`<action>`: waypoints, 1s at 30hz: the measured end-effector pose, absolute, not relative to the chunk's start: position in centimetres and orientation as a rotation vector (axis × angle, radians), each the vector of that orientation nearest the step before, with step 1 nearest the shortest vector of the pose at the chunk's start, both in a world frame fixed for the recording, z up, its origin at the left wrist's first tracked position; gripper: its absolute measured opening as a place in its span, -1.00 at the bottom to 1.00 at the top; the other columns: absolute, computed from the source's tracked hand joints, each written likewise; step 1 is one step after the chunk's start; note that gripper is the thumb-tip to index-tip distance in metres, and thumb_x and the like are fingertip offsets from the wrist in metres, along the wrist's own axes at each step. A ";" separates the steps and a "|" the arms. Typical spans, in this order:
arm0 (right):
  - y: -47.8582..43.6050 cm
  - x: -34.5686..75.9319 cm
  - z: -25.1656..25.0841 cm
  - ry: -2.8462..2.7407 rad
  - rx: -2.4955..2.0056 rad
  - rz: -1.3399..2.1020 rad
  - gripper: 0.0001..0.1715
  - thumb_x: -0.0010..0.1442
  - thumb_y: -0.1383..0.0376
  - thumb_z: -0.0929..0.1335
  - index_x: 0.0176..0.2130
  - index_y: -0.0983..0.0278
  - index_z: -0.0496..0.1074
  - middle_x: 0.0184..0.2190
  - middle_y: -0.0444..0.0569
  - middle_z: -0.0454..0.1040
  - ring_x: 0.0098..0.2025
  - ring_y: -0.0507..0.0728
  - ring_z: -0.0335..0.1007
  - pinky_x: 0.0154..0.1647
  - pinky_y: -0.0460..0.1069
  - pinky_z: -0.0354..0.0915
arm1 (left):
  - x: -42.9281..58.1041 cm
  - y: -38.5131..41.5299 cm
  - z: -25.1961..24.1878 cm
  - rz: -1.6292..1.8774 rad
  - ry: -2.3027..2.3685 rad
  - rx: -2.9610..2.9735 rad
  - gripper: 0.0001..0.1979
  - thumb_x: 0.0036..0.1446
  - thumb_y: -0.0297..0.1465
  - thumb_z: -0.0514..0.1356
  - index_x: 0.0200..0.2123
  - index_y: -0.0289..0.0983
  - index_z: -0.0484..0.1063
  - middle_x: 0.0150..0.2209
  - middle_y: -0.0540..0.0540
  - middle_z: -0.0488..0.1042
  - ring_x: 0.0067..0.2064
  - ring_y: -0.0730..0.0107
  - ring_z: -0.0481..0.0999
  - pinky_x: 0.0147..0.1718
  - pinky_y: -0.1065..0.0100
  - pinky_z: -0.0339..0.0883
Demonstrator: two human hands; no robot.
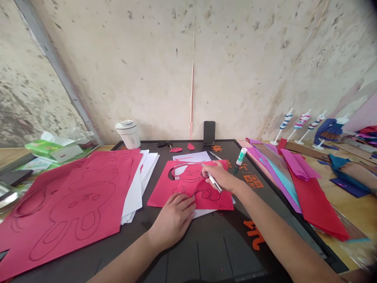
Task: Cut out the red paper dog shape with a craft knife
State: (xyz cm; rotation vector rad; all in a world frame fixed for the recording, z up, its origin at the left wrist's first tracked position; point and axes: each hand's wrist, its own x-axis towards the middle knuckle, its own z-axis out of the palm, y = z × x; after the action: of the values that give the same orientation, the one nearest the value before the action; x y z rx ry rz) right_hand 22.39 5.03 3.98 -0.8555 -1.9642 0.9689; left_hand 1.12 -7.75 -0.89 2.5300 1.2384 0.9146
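A red sheet [160, 192] with a dark line drawing of an animal figure lies in front of me, with cut-out openings along parts of the outline. Fingers spread, my left hand [173, 218] rests flat on the sheet's lower edge. My right hand [219, 177] grips a slim silver-white craft knife [214, 182], pen-like in shape, over the upper right of the drawing. The knife's far end is near the sheet, but whether its tip touches cannot be made out. White paper [203, 213] shows from beneath the red sheet.
Left are larger red sheets [97, 196] with a rabbit drawing and white papers [134, 204]. Behind stand a white cup [129, 134], a phone [209, 133] and red scraps [176, 149]. Right are a glue stick [241, 156], coloured sheets [316, 204] and small dress forms [332, 129].
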 end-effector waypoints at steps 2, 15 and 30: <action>4.8 22.5 4.2 -2.160 -0.824 0.912 -0.81 0.09 0.43 0.27 -0.43 0.16 0.39 -0.60 -0.31 0.39 -0.52 0.03 0.36 0.33 0.26 -0.01 | 1.1 -7.9 -0.8 0.883 1.264 2.571 -0.73 0.29 -0.40 0.12 -0.03 -0.13 0.55 0.01 -0.19 0.56 0.01 -0.03 0.46 0.06 -0.08 0.26; 4.0 21.4 4.2 -2.387 -0.748 0.768 -0.76 0.21 0.43 0.20 -0.33 0.13 0.35 -0.40 -0.19 0.48 -0.32 0.10 0.34 0.28 0.22 0.07 | 2.8 -8.4 -0.2 0.938 1.210 2.391 -0.66 0.25 -0.44 0.14 0.05 -0.13 0.53 0.11 -0.25 0.48 0.17 -0.17 0.40 0.20 -0.23 0.09; 4.3 21.7 5.0 -2.374 -0.684 0.654 -0.79 0.17 0.43 0.19 -0.36 0.15 0.31 -0.50 -0.25 0.37 -0.37 0.08 0.37 0.34 0.27 -0.09 | 2.5 -8.8 -0.4 0.735 1.241 2.611 -0.67 0.31 -0.43 0.05 0.00 -0.15 0.56 -0.01 -0.22 0.57 -0.11 0.01 0.50 -0.11 0.02 0.37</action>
State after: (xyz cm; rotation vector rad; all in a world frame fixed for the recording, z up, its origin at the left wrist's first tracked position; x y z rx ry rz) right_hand 21.66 4.34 5.01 -0.6841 -2.3742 0.6542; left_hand 2.48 -8.79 -0.39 2.6112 1.2407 0.7352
